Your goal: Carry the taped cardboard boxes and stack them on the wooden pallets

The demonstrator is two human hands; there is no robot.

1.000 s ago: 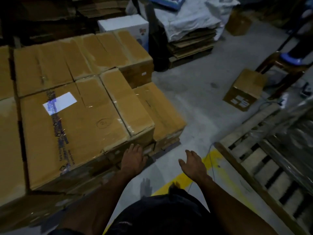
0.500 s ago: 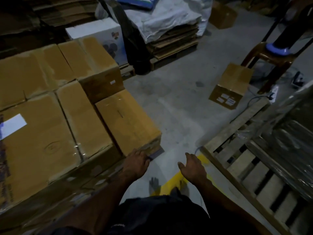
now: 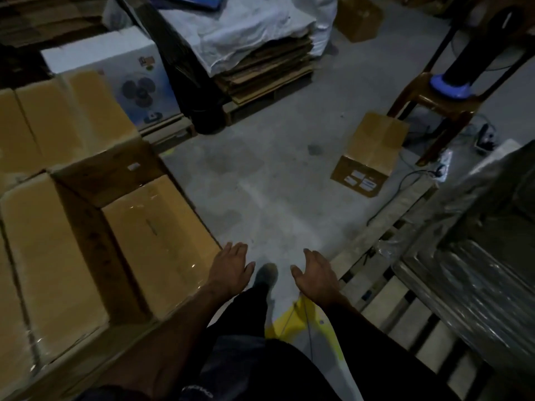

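Note:
Several taped cardboard boxes are stacked at the left; the nearest low one (image 3: 156,241) has a shiny taped top. My left hand (image 3: 231,270) hovers just past its right corner, fingers spread, holding nothing. My right hand (image 3: 315,273) is open too, palm turned inward, above the concrete floor. A single taped box (image 3: 373,151) with white labels lies on the floor ahead to the right. A wooden pallet (image 3: 405,299) runs along the right, partly under a plastic-wrapped load (image 3: 477,256).
A white fan carton (image 3: 115,73) stands behind the left stack. Flattened cardboard under a white sheet (image 3: 260,47) sits on a pallet at the back. A brown plastic chair (image 3: 440,102), cables (image 3: 405,180) and a yellow floor line (image 3: 292,322) lie nearby. My foot (image 3: 266,276) steps forward.
The view has swung right and forward, so the left box stack slid out toward the left edge. My left hand has come off the box edge; both hands stay empty.

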